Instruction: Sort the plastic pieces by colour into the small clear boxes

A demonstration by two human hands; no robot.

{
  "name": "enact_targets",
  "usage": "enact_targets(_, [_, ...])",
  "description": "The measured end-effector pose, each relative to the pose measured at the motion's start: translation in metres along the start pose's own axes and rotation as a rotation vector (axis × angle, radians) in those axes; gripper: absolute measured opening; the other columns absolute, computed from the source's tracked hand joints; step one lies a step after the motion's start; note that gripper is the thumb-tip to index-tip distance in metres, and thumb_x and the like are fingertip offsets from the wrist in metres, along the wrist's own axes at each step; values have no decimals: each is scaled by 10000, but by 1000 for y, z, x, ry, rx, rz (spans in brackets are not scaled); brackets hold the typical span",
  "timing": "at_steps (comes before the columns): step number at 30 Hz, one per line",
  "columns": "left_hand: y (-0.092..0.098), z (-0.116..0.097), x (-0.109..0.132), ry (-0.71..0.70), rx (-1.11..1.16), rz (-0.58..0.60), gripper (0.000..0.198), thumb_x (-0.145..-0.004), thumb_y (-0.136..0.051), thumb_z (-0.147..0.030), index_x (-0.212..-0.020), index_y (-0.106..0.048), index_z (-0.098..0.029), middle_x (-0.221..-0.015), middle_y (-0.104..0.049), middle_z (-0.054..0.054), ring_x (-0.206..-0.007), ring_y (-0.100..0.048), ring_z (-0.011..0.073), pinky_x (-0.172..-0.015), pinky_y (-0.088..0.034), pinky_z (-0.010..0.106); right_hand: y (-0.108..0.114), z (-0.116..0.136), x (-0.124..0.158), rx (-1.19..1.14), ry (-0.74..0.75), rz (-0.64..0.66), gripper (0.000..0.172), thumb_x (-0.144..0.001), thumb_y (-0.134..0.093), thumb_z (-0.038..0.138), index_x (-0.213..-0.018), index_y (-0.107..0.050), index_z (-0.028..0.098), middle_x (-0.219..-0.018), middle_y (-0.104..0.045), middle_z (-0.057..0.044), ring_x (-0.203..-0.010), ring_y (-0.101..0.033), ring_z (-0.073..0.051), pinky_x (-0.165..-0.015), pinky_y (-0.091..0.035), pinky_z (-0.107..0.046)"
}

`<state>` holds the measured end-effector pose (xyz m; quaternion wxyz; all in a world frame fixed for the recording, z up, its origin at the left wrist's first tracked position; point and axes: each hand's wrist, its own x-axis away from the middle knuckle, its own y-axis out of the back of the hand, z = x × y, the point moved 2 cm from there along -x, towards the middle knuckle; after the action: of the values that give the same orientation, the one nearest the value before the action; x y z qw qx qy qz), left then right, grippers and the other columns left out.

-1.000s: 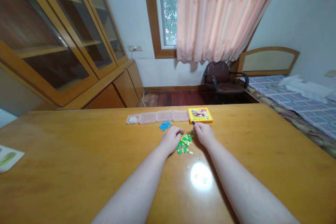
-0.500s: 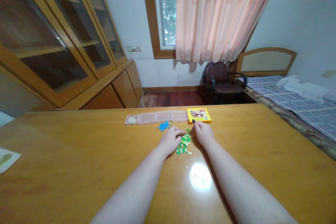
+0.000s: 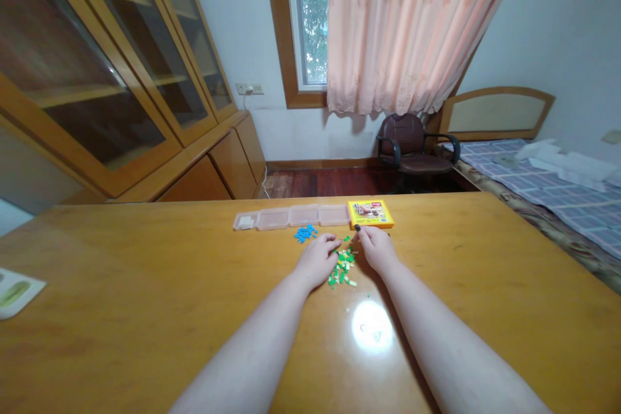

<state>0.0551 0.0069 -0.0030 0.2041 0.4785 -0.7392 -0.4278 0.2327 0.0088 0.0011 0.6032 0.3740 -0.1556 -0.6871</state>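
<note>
A pile of small green, yellow and cream building-block pieces point(image 3: 345, 261) lies on the wooden table point(image 3: 145, 284). Along its left edge rests my left hand point(image 3: 316, 261), fingers apart and curved toward the pile, nothing visible in them. My right hand point(image 3: 379, 250) is at the pile's upper right, thumb and fingers pinched together; whatever is between them is too small to make out. One green piece point(image 3: 347, 239) sits apart between my two hands. A small heap of blue pieces point(image 3: 305, 233) lies beyond my left hand.
Behind the pieces stretches a row of clear plastic trays point(image 3: 304, 215), ending at a yellow box point(image 3: 371, 214) with printed pictures. A white object with a green centre point(image 3: 17, 294) lies at the table's left edge. Past the table stands a brown armchair point(image 3: 410, 145).
The whole view has shifted slightly to the right. My left fingers have lifted a little from the pile's upper edge, while my right hand stays pinched in about the same place.
</note>
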Motion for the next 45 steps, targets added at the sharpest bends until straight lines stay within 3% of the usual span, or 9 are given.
enact_targets(6, [-1,2,-2,-7,110,-103,404,-766,-448,-120,-1131,-611,-181,-1158,-588,56,-1088,-523,182,-995,-400,315,-1,0,2,-45,-25,96,424,-876,-364,332,-564,-613,188,-588,-633,-22,-606,-572,-166,-586,-351,-242])
enact_targets(11, [3,8,-3,38,123,-206,291,-749,-416,-77,-875,-664,-163,-925,-637,48,-943,-558,170,-901,-442,306,-3,1,1,-17,-66,118,410,-880,-370,353,-622,-645,191,-651,-670,-28,-656,-595,-173,-615,-370,-244])
enact_targets(16, [7,8,-1,59,46,-176,290,-765,-408,-112,-677,-675,-183,-838,-618,35,-860,-559,166,-840,-447,300,-3,3,0,-8,-44,132,392,-887,-375,392,-737,-668,180,-755,-695,-51,-728,-612,-186,-652,-393,-246])
enact_targets(26, [1,11,-2,100,19,-128,356,-764,-419,-101,-896,-730,-213,-937,-624,38,-890,-566,164,-854,-450,288,-2,0,0,-52,-39,67,383,-894,-366,355,-727,-660,176,-756,-694,-55,-720,-615,-193,-666,-402,-258])
enact_targets(33, [-1,8,0,7,19,-105,357,-770,-437,-102,-914,-729,-249,-970,-610,25,-900,-565,156,-857,-450,272,-1,1,1,-88,-29,44,384,-887,-366,304,-661,-647,172,-697,-678,-42,-693,-604,-178,-655,-389,-247])
enact_targets(40, [0,5,1,45,-39,-73,401,-785,-439,-111,-1084,-669,-247,-1008,-586,38,-939,-549,168,-890,-433,285,-1,6,1,-134,15,126,397,-886,-375,283,-623,-649,168,-650,-667,-31,-641,-591,-156,-628,-388,-235])
enact_targets(45, [3,2,2,13,-16,-82,396,-781,-434,-102,-1062,-676,-240,-1025,-574,40,-954,-542,164,-900,-430,281,-4,7,1,-118,39,178,409,-891,-378,320,-615,-639,165,-634,-655,-28,-628,-576,-151,-614,-377,-231])
